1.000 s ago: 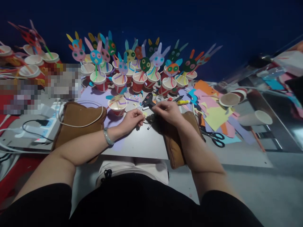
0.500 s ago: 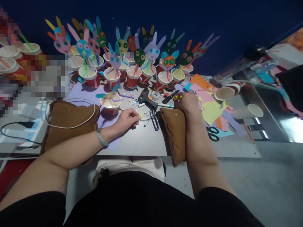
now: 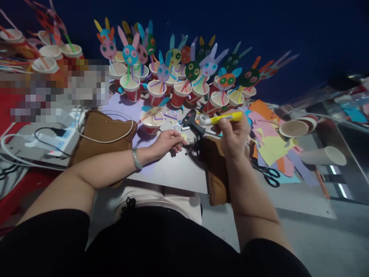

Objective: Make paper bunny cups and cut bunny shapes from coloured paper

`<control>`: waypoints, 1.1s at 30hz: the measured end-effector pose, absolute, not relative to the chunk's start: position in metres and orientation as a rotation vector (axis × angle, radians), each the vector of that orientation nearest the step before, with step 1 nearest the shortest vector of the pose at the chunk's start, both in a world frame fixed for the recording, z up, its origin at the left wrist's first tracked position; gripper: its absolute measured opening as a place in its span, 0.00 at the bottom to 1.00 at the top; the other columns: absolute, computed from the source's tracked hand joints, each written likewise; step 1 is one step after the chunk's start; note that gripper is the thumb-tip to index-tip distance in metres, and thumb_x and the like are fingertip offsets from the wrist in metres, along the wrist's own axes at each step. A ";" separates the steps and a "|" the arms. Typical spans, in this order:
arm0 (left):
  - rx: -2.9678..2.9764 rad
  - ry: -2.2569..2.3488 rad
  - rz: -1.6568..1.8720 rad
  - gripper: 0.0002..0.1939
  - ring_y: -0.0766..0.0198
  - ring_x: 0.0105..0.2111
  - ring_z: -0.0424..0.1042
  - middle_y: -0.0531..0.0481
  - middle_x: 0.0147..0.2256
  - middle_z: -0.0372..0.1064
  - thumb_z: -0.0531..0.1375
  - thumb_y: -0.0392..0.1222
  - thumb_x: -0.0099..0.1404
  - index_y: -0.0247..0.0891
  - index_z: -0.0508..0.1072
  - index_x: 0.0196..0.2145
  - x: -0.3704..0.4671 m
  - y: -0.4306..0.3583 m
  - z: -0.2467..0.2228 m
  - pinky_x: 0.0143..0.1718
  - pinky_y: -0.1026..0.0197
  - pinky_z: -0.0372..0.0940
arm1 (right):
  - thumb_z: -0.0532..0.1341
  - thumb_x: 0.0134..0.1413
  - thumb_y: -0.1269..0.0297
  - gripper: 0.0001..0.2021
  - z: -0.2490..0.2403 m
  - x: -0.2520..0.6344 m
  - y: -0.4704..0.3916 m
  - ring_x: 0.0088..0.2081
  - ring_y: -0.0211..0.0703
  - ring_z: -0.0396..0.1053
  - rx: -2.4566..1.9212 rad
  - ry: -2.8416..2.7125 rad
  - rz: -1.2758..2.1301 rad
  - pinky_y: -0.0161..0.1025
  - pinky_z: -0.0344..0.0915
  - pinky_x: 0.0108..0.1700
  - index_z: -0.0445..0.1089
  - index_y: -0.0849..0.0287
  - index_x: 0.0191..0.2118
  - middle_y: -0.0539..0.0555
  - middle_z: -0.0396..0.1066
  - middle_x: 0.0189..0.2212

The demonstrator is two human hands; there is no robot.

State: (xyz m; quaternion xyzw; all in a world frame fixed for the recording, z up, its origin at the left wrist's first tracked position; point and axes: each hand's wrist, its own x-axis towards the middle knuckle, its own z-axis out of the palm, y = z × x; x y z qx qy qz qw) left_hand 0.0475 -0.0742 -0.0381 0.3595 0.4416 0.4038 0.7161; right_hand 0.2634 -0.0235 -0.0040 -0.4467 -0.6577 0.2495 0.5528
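The right hand is gripping a yellow marker crosswise, its pale end pointing leftward, while the left hand is pinching a small yellow piece.

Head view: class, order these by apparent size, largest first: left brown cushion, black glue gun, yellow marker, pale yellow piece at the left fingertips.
1. Left brown cushion
2. Black glue gun and yellow marker: unsure, as the raised marker may be nearer the camera
3. Pale yellow piece
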 end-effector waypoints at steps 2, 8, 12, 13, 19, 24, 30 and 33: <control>0.816 0.985 0.891 0.07 0.72 0.18 0.71 0.51 0.24 0.75 0.61 0.33 0.72 0.32 0.71 0.33 0.047 -0.073 -0.037 0.18 0.70 0.64 | 0.64 0.56 0.34 0.25 -0.010 0.248 -0.034 0.23 0.39 0.66 -1.006 -1.578 0.726 0.39 0.66 0.27 0.66 0.52 0.40 0.47 0.68 0.25; 0.751 1.009 0.904 0.08 0.71 0.19 0.73 0.48 0.28 0.77 0.64 0.33 0.69 0.31 0.71 0.31 0.048 -0.072 -0.037 0.21 0.68 0.66 | 0.60 0.59 0.34 0.25 -0.024 0.240 -0.042 0.30 0.43 0.72 -1.167 -1.735 0.730 0.44 0.73 0.35 0.71 0.53 0.43 0.53 0.72 0.34; 0.757 1.016 0.901 0.07 0.69 0.18 0.73 0.51 0.22 0.73 0.66 0.33 0.68 0.31 0.72 0.33 0.049 -0.071 -0.034 0.21 0.68 0.66 | 0.60 0.60 0.38 0.22 -0.026 0.241 -0.044 0.31 0.44 0.71 -1.206 -1.846 0.667 0.46 0.73 0.39 0.72 0.52 0.43 0.54 0.73 0.35; 0.762 1.016 0.896 0.07 0.69 0.18 0.72 0.52 0.20 0.72 0.65 0.33 0.68 0.30 0.72 0.33 0.049 -0.071 -0.033 0.21 0.68 0.66 | 0.60 0.61 0.38 0.21 -0.026 0.240 -0.045 0.32 0.44 0.71 -1.200 -1.860 0.655 0.46 0.73 0.39 0.73 0.52 0.42 0.54 0.73 0.36; 0.836 1.010 0.899 0.06 0.70 0.17 0.72 0.52 0.18 0.72 0.60 0.27 0.70 0.30 0.72 0.33 0.048 -0.074 -0.026 0.22 0.70 0.66 | 0.62 0.60 0.43 0.17 -0.026 0.237 -0.043 0.37 0.48 0.72 -1.206 -1.963 0.601 0.46 0.72 0.42 0.73 0.52 0.40 0.55 0.74 0.34; 0.867 0.984 0.928 0.07 0.70 0.18 0.73 0.52 0.18 0.73 0.59 0.27 0.70 0.30 0.73 0.33 0.048 -0.074 -0.030 0.23 0.70 0.67 | 0.61 0.60 0.45 0.16 -0.029 0.240 -0.041 0.35 0.47 0.72 -1.164 -1.986 0.548 0.46 0.71 0.41 0.72 0.52 0.41 0.54 0.74 0.34; 0.903 0.971 0.925 0.09 0.71 0.19 0.74 0.53 0.19 0.72 0.59 0.26 0.70 0.30 0.74 0.32 0.048 -0.074 -0.033 0.23 0.71 0.68 | 0.61 0.59 0.50 0.11 -0.029 0.240 -0.044 0.36 0.50 0.74 -1.057 -2.170 0.411 0.50 0.71 0.44 0.71 0.51 0.39 0.56 0.77 0.35; 0.950 0.974 0.926 0.08 0.72 0.20 0.73 0.54 0.19 0.73 0.60 0.27 0.69 0.30 0.75 0.31 0.047 -0.073 -0.035 0.24 0.71 0.68 | 0.61 0.57 0.52 0.10 -0.032 0.241 -0.043 0.38 0.52 0.74 -1.074 -2.227 0.334 0.52 0.70 0.46 0.72 0.51 0.39 0.57 0.78 0.35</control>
